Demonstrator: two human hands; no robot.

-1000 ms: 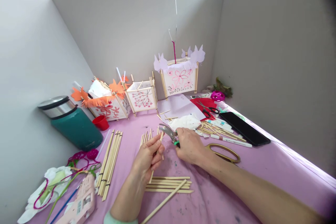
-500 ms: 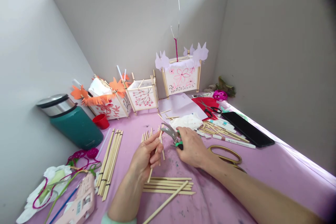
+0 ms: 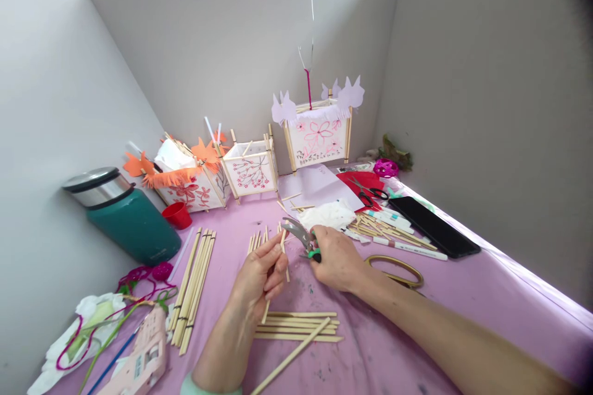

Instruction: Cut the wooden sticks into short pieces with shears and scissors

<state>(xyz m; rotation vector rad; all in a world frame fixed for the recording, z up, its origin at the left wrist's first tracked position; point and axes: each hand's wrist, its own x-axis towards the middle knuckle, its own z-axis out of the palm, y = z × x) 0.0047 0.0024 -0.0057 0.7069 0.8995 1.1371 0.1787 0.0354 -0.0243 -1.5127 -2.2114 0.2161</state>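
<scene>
Pinched in the fingers of my left hand (image 3: 262, 278) is a thin wooden stick (image 3: 265, 312), its lower end poking out under the palm. My right hand (image 3: 336, 257) is wrapped around green-handled pruning shears (image 3: 301, 236). Their curved metal blades reach left to the stick's upper end, just above my left fingertips; whether they touch it I cannot tell. Behind my left hand lie several more sticks (image 3: 254, 242), partly hidden. Below both hands rests a row of cut sticks (image 3: 301, 331), with one longer stick (image 3: 291, 355) lying slantwise across it.
Bundled sticks (image 3: 197, 290), a pink glue gun (image 3: 143, 352) and a teal bottle (image 3: 134, 222) are at left. Paper lanterns (image 3: 252, 173) stand along the back. Gold-handled scissors (image 3: 393, 268), a black phone (image 3: 433, 226) and a marker (image 3: 410, 248) lie at right.
The view has shifted very slightly. Both hands keep almost the same pose, with the stick and the shears still held.
</scene>
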